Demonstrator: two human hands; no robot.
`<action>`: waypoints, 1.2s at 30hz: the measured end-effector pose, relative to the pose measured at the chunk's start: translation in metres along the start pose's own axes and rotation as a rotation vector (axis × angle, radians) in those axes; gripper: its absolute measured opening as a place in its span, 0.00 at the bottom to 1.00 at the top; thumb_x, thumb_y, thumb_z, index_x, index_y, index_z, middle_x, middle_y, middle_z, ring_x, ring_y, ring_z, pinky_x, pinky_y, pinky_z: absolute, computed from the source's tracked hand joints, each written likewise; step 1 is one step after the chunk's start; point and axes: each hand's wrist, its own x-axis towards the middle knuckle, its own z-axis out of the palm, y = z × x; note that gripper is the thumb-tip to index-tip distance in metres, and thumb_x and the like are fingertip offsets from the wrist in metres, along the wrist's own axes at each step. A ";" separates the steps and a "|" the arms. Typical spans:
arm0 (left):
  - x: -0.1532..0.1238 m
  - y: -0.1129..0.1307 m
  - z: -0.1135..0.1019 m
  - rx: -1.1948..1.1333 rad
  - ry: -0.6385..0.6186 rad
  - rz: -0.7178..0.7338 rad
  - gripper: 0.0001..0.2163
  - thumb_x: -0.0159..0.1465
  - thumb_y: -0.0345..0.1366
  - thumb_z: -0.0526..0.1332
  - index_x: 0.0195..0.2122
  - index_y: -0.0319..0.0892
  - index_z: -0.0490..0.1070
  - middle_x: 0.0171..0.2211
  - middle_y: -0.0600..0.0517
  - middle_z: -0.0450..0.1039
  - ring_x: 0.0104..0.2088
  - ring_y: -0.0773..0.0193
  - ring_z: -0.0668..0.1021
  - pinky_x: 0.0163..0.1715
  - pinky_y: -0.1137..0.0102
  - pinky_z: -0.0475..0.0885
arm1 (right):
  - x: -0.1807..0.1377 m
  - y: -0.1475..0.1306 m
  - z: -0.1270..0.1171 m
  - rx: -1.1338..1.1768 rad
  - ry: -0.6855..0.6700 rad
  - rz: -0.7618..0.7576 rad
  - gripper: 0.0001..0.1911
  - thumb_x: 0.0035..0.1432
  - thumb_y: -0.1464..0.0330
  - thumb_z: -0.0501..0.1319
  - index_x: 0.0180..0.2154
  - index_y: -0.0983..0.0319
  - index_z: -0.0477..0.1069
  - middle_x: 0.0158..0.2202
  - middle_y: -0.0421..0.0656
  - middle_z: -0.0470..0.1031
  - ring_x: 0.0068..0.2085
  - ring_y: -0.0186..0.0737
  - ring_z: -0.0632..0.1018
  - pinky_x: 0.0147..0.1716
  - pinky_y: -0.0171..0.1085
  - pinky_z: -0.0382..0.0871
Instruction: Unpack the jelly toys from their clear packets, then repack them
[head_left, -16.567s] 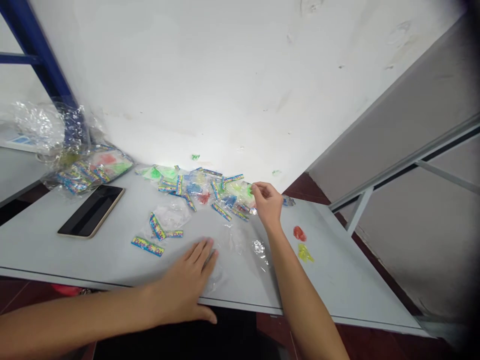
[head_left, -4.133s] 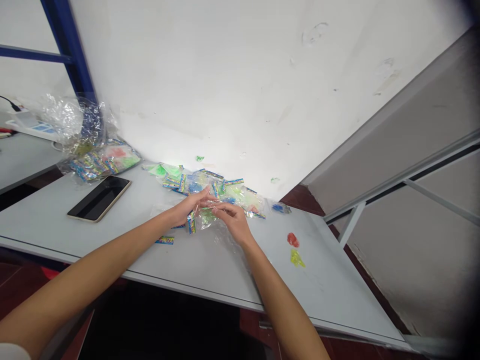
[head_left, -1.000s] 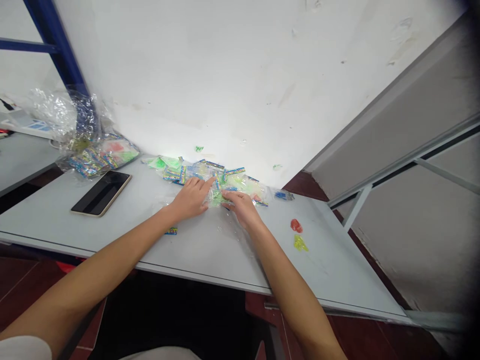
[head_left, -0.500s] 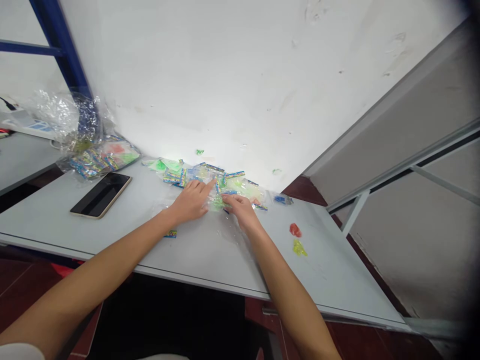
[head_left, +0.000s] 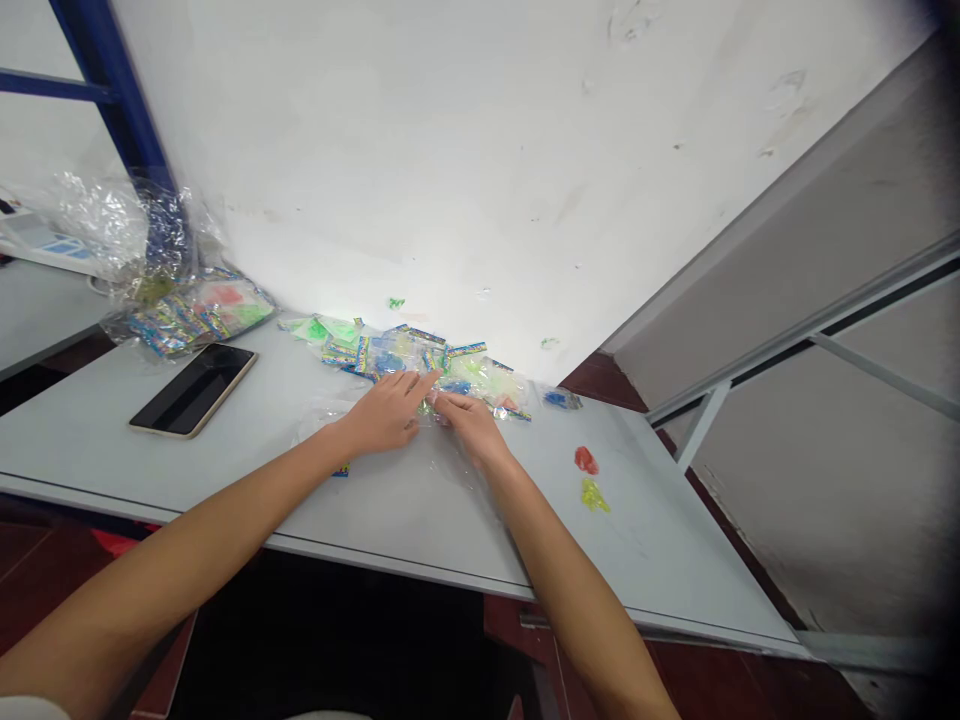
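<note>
My right hand (head_left: 471,425) pinches a small clear plastic bag (head_left: 426,408) with something green in it, thumb and fingertips together. From the other side my left hand (head_left: 386,412) is closed on the same bag, its index finger reaching towards the right fingertips. The fingers hide most of the bag. Just beyond both hands lies a heap of small clear packets (head_left: 491,382) with colourful printed strips and blue, green and orange contents. Under my left wrist a printed strip (head_left: 342,469) and some clear film show in part.
A phone (head_left: 193,390) lies on the grey table (head_left: 375,510) at left. Behind it sits a large clear bag of packets (head_left: 202,310). To the right are a red piece (head_left: 586,460), a yellow piece (head_left: 594,495) and a blue packet (head_left: 561,398). A white wall (head_left: 420,150) rises behind.
My hands have come closer together, the right one moving left to the left fingertips. The green piece is now more covered by fingers. The view has shifted slightly.
</note>
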 end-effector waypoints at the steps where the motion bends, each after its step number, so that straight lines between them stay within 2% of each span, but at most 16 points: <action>1: 0.000 0.000 0.001 -0.003 0.000 0.007 0.35 0.58 0.30 0.56 0.67 0.33 0.48 0.49 0.38 0.67 0.50 0.47 0.69 0.50 0.57 0.65 | 0.000 0.000 0.002 0.019 -0.018 0.007 0.17 0.51 0.53 0.64 0.33 0.59 0.80 0.31 0.39 0.77 0.34 0.38 0.71 0.38 0.37 0.63; 7: 0.000 -0.001 0.009 -0.053 0.018 0.037 0.37 0.57 0.29 0.56 0.68 0.38 0.45 0.56 0.38 0.65 0.60 0.45 0.65 0.57 0.53 0.61 | 0.001 -0.002 0.002 -0.035 -0.086 0.003 0.16 0.50 0.54 0.64 0.25 0.59 0.78 0.22 0.35 0.70 0.29 0.35 0.68 0.34 0.35 0.62; 10: 0.001 0.000 0.006 -0.085 0.034 0.014 0.37 0.57 0.29 0.56 0.68 0.37 0.44 0.52 0.38 0.68 0.55 0.46 0.69 0.54 0.53 0.64 | -0.002 -0.008 -0.005 -0.044 -0.125 0.026 0.13 0.47 0.56 0.66 0.26 0.59 0.78 0.25 0.37 0.72 0.31 0.36 0.71 0.37 0.37 0.66; 13: 0.002 0.000 0.001 -0.134 0.075 -0.019 0.38 0.58 0.29 0.56 0.70 0.39 0.40 0.50 0.40 0.69 0.49 0.49 0.71 0.51 0.55 0.66 | -0.004 -0.014 -0.012 -0.003 -0.071 0.064 0.13 0.45 0.56 0.68 0.25 0.60 0.77 0.28 0.40 0.73 0.35 0.38 0.73 0.41 0.40 0.70; 17: 0.002 0.000 0.001 -0.207 0.121 -0.042 0.40 0.59 0.30 0.56 0.70 0.42 0.37 0.53 0.41 0.68 0.52 0.50 0.70 0.53 0.54 0.65 | -0.004 -0.016 -0.014 0.037 -0.060 0.046 0.14 0.48 0.56 0.68 0.28 0.61 0.79 0.32 0.42 0.75 0.40 0.40 0.75 0.44 0.41 0.71; 20: 0.002 0.004 0.001 -0.279 0.107 -0.032 0.41 0.59 0.29 0.56 0.71 0.43 0.35 0.58 0.41 0.65 0.54 0.50 0.70 0.55 0.53 0.63 | -0.003 -0.013 -0.011 0.033 -0.080 0.038 0.13 0.49 0.57 0.67 0.28 0.60 0.79 0.31 0.41 0.76 0.38 0.39 0.76 0.43 0.41 0.71; 23: 0.001 0.009 -0.001 -0.351 0.076 -0.049 0.42 0.60 0.34 0.59 0.71 0.45 0.35 0.62 0.40 0.62 0.58 0.48 0.68 0.57 0.52 0.61 | -0.003 -0.011 -0.009 0.046 -0.111 0.030 0.12 0.49 0.58 0.67 0.28 0.61 0.79 0.29 0.40 0.75 0.35 0.38 0.75 0.41 0.40 0.71; 26: 0.001 0.011 -0.006 -0.462 0.049 -0.118 0.43 0.59 0.45 0.63 0.71 0.46 0.39 0.63 0.40 0.61 0.61 0.46 0.66 0.57 0.53 0.61 | -0.003 -0.011 -0.010 0.036 -0.058 0.031 0.11 0.47 0.59 0.67 0.27 0.61 0.78 0.28 0.40 0.74 0.33 0.37 0.74 0.38 0.39 0.70; 29: 0.003 0.008 -0.008 -0.643 0.036 -0.295 0.38 0.59 0.52 0.62 0.68 0.44 0.53 0.58 0.40 0.68 0.57 0.48 0.70 0.53 0.58 0.65 | -0.001 -0.011 -0.014 0.017 -0.003 0.016 0.10 0.47 0.60 0.67 0.26 0.61 0.77 0.26 0.38 0.72 0.31 0.35 0.72 0.36 0.37 0.68; 32: 0.007 0.003 -0.009 -0.812 0.044 -0.433 0.28 0.58 0.55 0.62 0.54 0.42 0.73 0.50 0.43 0.75 0.51 0.48 0.75 0.47 0.61 0.69 | 0.001 -0.009 -0.017 0.008 0.005 -0.022 0.10 0.47 0.59 0.67 0.27 0.60 0.78 0.26 0.38 0.73 0.31 0.35 0.72 0.35 0.36 0.66; 34: 0.008 0.000 -0.012 -0.919 0.017 -0.440 0.23 0.56 0.55 0.64 0.43 0.41 0.79 0.42 0.45 0.78 0.48 0.47 0.76 0.44 0.63 0.69 | 0.000 -0.010 -0.018 -0.013 -0.035 -0.034 0.11 0.47 0.58 0.67 0.29 0.60 0.79 0.27 0.38 0.74 0.31 0.35 0.72 0.36 0.36 0.66; 36: 0.008 -0.002 -0.017 -1.022 -0.042 -0.422 0.21 0.54 0.55 0.66 0.37 0.41 0.80 0.35 0.47 0.78 0.47 0.47 0.76 0.42 0.64 0.69 | -0.002 -0.013 -0.018 -0.041 -0.094 -0.048 0.13 0.49 0.57 0.67 0.30 0.60 0.80 0.28 0.39 0.75 0.32 0.36 0.72 0.37 0.37 0.67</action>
